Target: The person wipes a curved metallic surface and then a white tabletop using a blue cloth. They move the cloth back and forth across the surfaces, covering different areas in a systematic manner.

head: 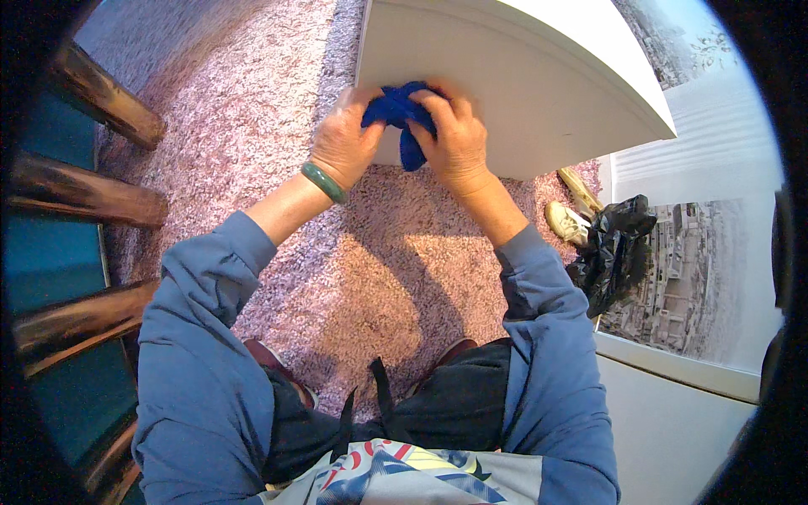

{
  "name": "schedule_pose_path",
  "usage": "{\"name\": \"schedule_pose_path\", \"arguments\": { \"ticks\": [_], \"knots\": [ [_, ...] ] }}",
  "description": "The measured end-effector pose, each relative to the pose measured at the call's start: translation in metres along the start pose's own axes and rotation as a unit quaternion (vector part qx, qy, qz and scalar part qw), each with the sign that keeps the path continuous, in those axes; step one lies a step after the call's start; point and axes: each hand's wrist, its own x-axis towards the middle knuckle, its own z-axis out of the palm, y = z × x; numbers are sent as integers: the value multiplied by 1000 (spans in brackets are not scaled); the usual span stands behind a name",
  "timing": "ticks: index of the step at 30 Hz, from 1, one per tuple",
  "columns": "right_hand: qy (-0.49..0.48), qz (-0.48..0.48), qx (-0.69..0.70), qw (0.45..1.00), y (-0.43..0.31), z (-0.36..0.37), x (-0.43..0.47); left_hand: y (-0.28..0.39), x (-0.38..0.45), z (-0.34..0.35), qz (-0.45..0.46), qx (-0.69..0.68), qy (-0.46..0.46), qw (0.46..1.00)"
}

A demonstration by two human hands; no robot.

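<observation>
A dark blue cloth [404,107] is bunched between my two hands, with one end hanging down. My left hand [346,136], a green bangle [324,183] on its wrist, grips the cloth's left side between thumb and fingers. On the other side, my right hand [457,136] pinches the cloth with its fingers curled over it. Both hands are in front of the pale side panel of a white piece of furniture [505,95], near its lower left part. Whether the cloth touches the panel cannot be made out.
Pink shaggy carpet [265,126] covers the floor. Dark wooden slats [95,189] stand along the left. By the wall at right are a light-coloured shoe [566,222] and a black plastic bag [615,246], with a white cabinet [669,429] at lower right.
</observation>
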Motion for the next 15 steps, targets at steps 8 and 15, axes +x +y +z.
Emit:
{"name": "schedule_pose_path", "arguments": {
  "ticks": [8,15],
  "knots": [
    [162,-206,-38,964,-38,-20,29,-6,21,-10,-98,-68,57,991],
    [56,-196,17,979,-44,-6,19,-10,24,-11,-82,-80,79,990]
  ]
}}
